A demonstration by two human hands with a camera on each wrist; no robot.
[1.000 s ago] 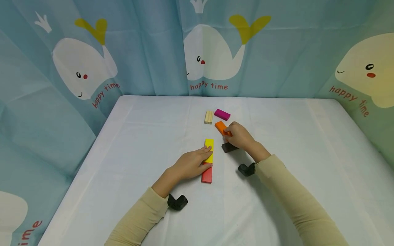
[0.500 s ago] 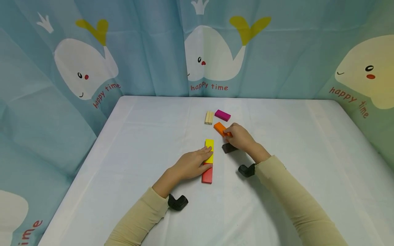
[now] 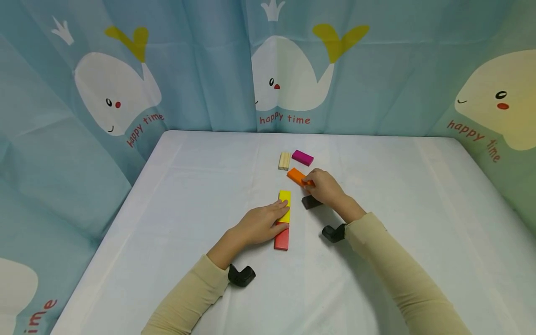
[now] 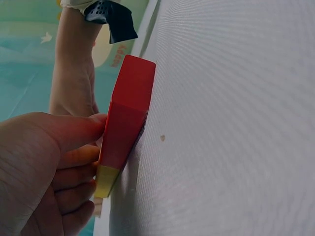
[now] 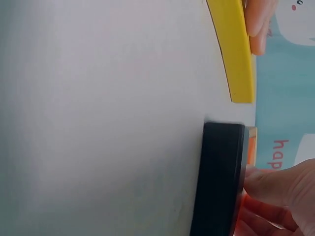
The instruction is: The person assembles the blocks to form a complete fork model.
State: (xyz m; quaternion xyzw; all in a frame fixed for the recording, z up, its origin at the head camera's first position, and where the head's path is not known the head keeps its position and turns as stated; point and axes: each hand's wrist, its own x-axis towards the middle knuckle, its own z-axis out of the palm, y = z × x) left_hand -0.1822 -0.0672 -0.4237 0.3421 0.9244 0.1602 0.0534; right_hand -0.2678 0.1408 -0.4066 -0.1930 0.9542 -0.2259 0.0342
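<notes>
A yellow block (image 3: 284, 196) and a red block (image 3: 282, 241) lie end to end on the white table, in one line. My left hand (image 3: 260, 224) rests on both, its fingers on the yellow one and its thumb on the red one, as the left wrist view also shows. To the right, my right hand (image 3: 326, 187) pinches the near end of an orange block (image 3: 295, 175), which lies slanted with its far end to the left. Close under that hand is a black block (image 3: 310, 202), seen large in the right wrist view and partly hidden in the head view.
Behind the orange block lie a plain wooden block (image 3: 284, 161) and a magenta block (image 3: 303, 157). A black wrist camera mount (image 3: 242, 276) hangs from the left wrist, another mount (image 3: 333, 233) from the right. A blue curtain (image 3: 201, 83) with whale prints surrounds the table.
The far end of the orange block has swung a little to the left, and the right hand has shifted slightly left with it. My left hand and the other blocks stay where they were.
</notes>
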